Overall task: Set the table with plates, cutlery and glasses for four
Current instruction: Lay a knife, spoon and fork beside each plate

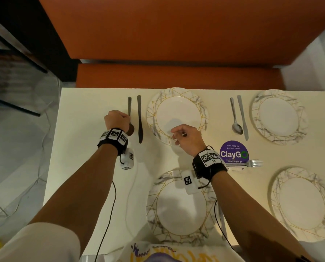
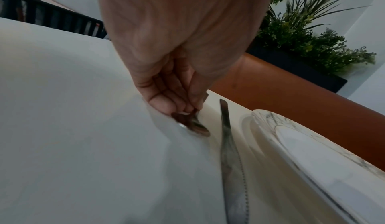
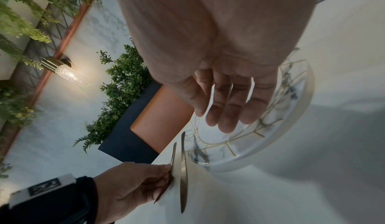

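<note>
At upper centre of the head view, the left hand [image 1: 116,120] pinches a spoon [image 1: 129,108] in curled fingers, its bowl on the white worktop [image 1: 86,148] just left of a knife [image 1: 139,118] beside the far plate [image 1: 177,116]. The right hand [image 1: 188,138] hovers over that plate, fingers loose, holding nothing. A sideways nudge could likely knock the knife askew. Open worktop lies leftward before the edge; no glasses are visible.

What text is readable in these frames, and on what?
"Let's keep our pantries clean", small: purple sticker on the table.
"ClayGo", large: same sticker.
"Clean as you go", bottom line, partly hidden by the forks.
Wristband tags: square codes only, no words.
Scribbles on the shirt: unreadable.
</note>
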`<state>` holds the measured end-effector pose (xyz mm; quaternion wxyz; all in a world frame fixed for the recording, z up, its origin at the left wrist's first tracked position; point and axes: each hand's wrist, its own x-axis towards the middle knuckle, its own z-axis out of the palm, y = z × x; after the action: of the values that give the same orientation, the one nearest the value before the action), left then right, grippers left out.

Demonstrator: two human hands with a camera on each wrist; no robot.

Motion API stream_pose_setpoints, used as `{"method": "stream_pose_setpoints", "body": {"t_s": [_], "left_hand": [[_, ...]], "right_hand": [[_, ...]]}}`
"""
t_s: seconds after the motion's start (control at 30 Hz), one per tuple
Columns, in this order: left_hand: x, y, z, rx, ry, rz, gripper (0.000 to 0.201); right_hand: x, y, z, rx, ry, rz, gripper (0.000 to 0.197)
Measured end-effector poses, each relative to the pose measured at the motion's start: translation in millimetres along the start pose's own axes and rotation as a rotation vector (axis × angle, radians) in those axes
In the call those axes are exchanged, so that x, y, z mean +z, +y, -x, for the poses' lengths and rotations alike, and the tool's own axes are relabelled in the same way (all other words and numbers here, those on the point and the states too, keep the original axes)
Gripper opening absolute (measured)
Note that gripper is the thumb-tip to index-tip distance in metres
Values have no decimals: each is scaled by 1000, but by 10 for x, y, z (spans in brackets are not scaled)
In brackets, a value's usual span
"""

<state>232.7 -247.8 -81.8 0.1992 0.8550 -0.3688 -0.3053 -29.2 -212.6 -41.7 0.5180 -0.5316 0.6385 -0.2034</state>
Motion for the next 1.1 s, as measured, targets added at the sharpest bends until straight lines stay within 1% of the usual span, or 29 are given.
{"method": "stream_pose_setpoints", "body": {"t_s": [0.3,0.43,0.5,0.6,0.73,0.87,0.93,1.03,1.1], "left_hand": [[-32,-15,31,-1,3,24,12],[-73,17,75,28,28,35,20],[-97,75,129,75,54,35,23],[-79,230,282,163,76,36,22],[92,504,625,316,75,67,20],[431,777,1049,462,-19,97,15],[647,899,1309,532,-75,107,13],[1019,1042,1691,567,-199,96,12],[1293,1103,1911,567,-309,68,10]], "right_hand": [[-9,38,25,-3,-9,22,23],[-42,45,39,-3,5,20,22],[-73,46,47,-3,13,22,22],[-155,77,68,-20,43,25,21],[-377,189,139,-47,99,44,20],[-732,401,298,-58,205,86,17],[-933,547,385,-33,274,90,17],[-1247,801,519,13,326,192,21],[-1458,1002,580,16,317,276,21]]}}
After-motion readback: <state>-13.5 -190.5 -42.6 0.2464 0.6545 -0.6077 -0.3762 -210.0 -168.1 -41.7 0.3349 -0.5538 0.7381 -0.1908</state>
